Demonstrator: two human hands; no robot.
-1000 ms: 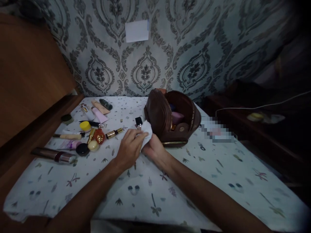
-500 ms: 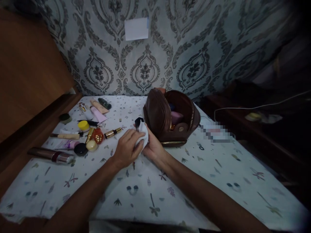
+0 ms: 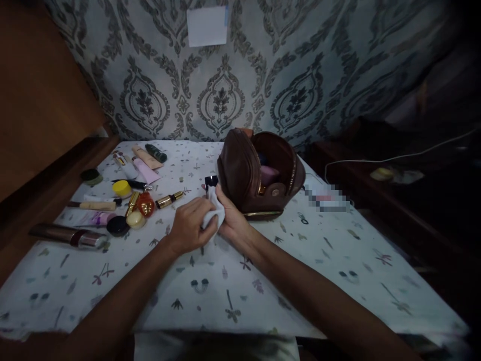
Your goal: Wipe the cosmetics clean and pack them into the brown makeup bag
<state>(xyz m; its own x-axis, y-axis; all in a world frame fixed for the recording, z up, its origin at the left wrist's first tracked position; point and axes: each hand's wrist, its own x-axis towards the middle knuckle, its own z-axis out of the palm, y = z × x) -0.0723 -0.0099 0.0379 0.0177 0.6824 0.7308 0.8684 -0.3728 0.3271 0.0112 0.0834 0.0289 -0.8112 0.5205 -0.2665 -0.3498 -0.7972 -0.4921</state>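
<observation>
My left hand (image 3: 191, 224) is closed on a white cloth (image 3: 215, 209), pressing it against a small item with a shiny black top (image 3: 211, 182). The fingers of my right hand (image 3: 233, 216) wrap round that item from behind; its lower part is hidden by the cloth and fingers, so its kind is unclear. Just behind my right hand stands a brown makeup bag (image 3: 240, 173), unzipped, with a pink thing (image 3: 268, 174) inside. Left of my left hand lie a gold-and-black lipstick tube (image 3: 169, 199) and an orange bottle (image 3: 146, 204).
Several cosmetics crowd the table's left: a yellow-lidded jar (image 3: 122, 188), a black-lidded jar (image 3: 117, 226), a pink tube (image 3: 146, 169), a dark green tube (image 3: 156, 153) and a long brown tube (image 3: 67, 235). Black hair ties (image 3: 302, 218) lie right of the bag. A patterned wall (image 3: 221, 95) rises behind.
The view has tilted and shifted slightly, so the table things appear a little further left and higher. Both hands still grip the cloth and the black-topped item, with the cloth slightly shifted.
</observation>
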